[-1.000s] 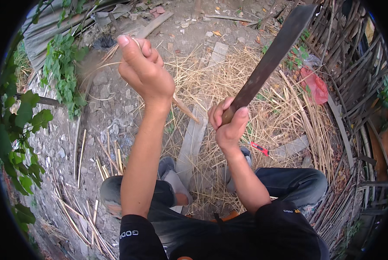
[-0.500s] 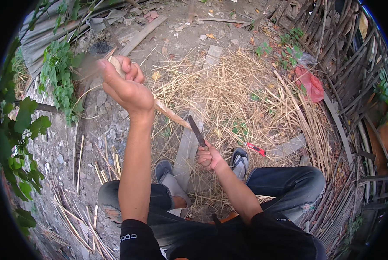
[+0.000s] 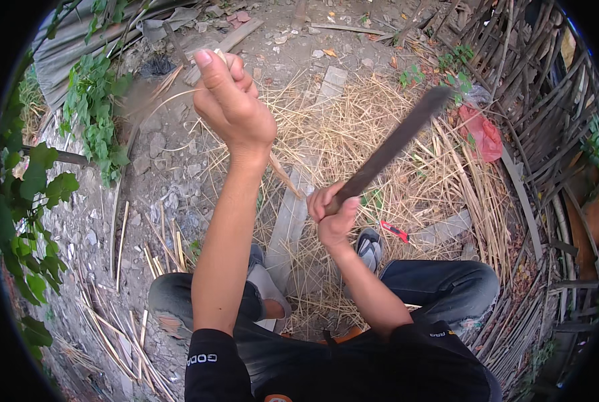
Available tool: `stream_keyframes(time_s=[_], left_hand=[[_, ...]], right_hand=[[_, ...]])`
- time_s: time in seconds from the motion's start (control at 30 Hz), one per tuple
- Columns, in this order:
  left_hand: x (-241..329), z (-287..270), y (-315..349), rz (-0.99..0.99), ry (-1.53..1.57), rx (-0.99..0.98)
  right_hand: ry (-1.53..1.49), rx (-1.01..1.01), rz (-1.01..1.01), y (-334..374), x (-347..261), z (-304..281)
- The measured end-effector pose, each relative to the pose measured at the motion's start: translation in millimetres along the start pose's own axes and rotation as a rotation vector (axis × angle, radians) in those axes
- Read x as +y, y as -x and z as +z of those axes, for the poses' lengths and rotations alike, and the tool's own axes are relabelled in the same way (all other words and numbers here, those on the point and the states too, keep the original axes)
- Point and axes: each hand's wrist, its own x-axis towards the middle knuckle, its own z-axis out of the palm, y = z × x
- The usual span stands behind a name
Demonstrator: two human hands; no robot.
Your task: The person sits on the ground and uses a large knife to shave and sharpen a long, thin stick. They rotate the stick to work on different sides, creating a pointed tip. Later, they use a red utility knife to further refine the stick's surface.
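Raised at the upper left, my left hand (image 3: 236, 107) is closed round the upper part of a pale strip of wood or bamboo (image 3: 284, 175). The strip slants down behind my wrist, and its lower end comes near the grey plank (image 3: 288, 224) on the ground. My right hand (image 3: 334, 216) grips a machete (image 3: 396, 142) by its handle, just right of the strip's lower end. Its long dark blade points up and to the right, apart from the strip and slightly blurred. A red utility knife (image 3: 394, 232) lies on the ground to the right.
Straw-like shavings (image 3: 373, 134) cover the ground ahead. A red plastic bag (image 3: 480, 132) lies by a stick fence (image 3: 534, 114) on the right. Loose thin strips (image 3: 132, 348) lie at the lower left, with leafy vines (image 3: 92, 117) beyond. My bent legs flank the plank.
My right hand has swung the machete up and to the right, away from the strip. My left hand has moved right and up, bringing the strip more upright.
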Motion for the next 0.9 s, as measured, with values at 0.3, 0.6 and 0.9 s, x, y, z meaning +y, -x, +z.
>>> stream_keyframes(time_s=[0.3,0.6,0.9], left_hand=[[2.2,-4.6,15.9,-0.026,-0.006,-0.070],[6.3,-10.8,10.3,-0.029,0.032,-0.073],[1.9,5.3,10.7,-0.036,0.023,-0.064]], right_hand=[[0.117,0.304,1.381,114.2,105.7,-129.7],[0.029,0.323,1.021,-18.4,7.7,-63.1],[0.075,0.107,-0.007,31.3,25.7,-34.2]])
